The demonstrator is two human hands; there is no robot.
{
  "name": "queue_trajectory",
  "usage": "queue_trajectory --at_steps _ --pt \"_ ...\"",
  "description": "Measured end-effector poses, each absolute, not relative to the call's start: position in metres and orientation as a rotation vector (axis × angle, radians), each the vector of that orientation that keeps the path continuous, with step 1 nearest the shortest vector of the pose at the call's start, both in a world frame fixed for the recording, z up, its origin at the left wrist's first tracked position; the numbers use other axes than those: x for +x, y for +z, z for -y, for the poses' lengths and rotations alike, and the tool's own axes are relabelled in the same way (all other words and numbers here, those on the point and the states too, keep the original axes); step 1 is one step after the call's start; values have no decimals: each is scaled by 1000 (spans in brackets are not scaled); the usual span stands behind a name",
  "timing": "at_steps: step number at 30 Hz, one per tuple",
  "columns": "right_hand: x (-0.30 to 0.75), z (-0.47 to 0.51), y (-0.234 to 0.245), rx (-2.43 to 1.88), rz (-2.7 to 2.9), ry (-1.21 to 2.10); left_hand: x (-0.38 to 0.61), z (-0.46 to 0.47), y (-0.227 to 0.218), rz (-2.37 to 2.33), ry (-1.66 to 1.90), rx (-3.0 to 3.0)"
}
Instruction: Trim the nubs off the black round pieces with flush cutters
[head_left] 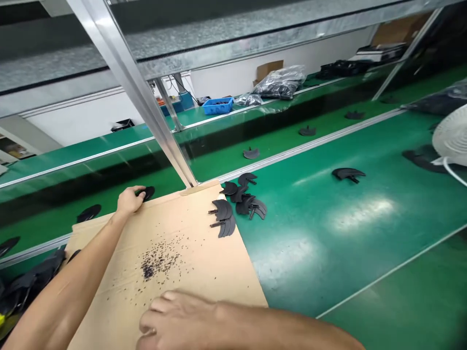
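**Left hand on a black piece at the belt**

A metal post (146, 107) rises at the far edge of my cardboard (193, 277), right of my left hand (130, 200), hiding a strip of the belt (215, 165) behind it. Tiny black bits (156, 262) are scattered over the cardboard between my hands. At its right edge lie overlapping blades (223, 218), stems pointing left; a jumbled heap (245, 194) sits just beyond, reaching onto the green bench (292, 204). Farther right are a lone blade (348, 174) and a white fan (452, 136); at the far side, a blue bin (218, 106) and plastic bags (280, 83).

The black piece (149, 193) is on the belt, just past the cardboard's far edge. Its rounded free end faces right; my fingers cover the left end, so I can't tell its full long axis.

My hands are well apart. The left's fingertips meet the piece, but whether they grip it I can't tell. My right hand (177, 318), near, curls loosely above the cardboard; I can't tell whether it holds anything.
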State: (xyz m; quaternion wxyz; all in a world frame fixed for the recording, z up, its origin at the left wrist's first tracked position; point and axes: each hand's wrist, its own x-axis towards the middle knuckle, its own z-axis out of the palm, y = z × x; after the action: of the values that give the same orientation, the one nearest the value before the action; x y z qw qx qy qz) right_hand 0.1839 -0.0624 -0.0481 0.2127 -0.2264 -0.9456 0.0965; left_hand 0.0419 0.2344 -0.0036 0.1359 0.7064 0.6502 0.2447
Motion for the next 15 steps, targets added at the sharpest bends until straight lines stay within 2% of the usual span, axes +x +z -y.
queue_trajectory --at_steps 7,10,15 --pt "208 34 -14 -1058 2211 361 8 -129 -18 -1379 898 2325" --pt "249 4 7 -1151 2269 295 -23 -76 -30 -1380 981 2390" --pt "352 -58 33 -1781 2183 108 -44 -43 -42 -1421 1306 2470"
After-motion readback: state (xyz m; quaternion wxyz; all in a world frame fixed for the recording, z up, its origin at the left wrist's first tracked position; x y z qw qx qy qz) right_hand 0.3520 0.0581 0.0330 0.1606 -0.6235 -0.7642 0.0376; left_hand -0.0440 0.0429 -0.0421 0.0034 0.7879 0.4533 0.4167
